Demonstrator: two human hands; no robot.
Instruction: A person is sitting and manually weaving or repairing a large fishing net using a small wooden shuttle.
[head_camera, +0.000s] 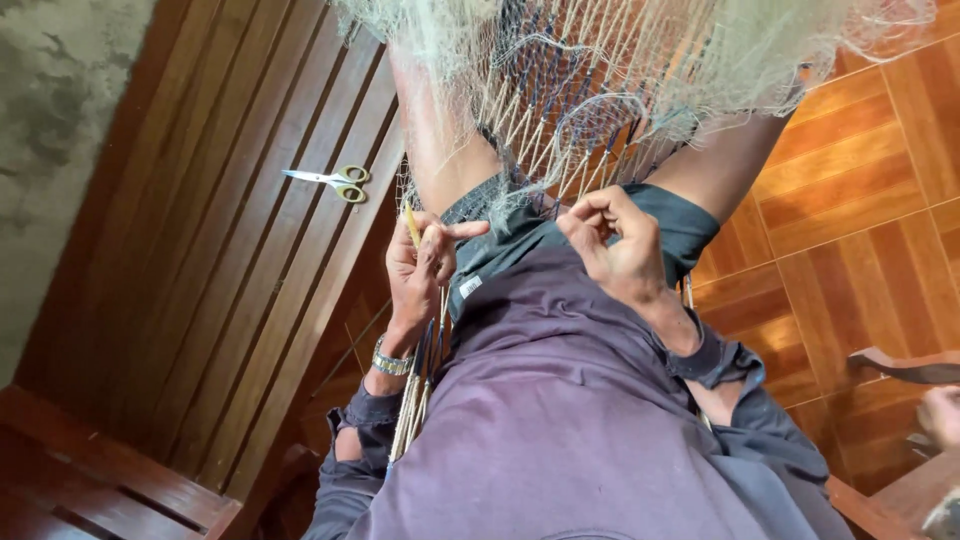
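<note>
Netting work on the lap

We hold the fishing net (600, 90) over our knees, where it hangs down from the upper edge of the view. Our left hand (420, 265) is closed around a thin yellow netting needle (411, 224) and a bundle of pale cords (415, 400). Our right hand (620, 245) is curled, its fingers pinching the mesh near the lower edge of the net. Scissors (335, 181) lie apart on the wooden floor (230, 300). Many meshes look finished; how much is left, we cannot tell.
</note>
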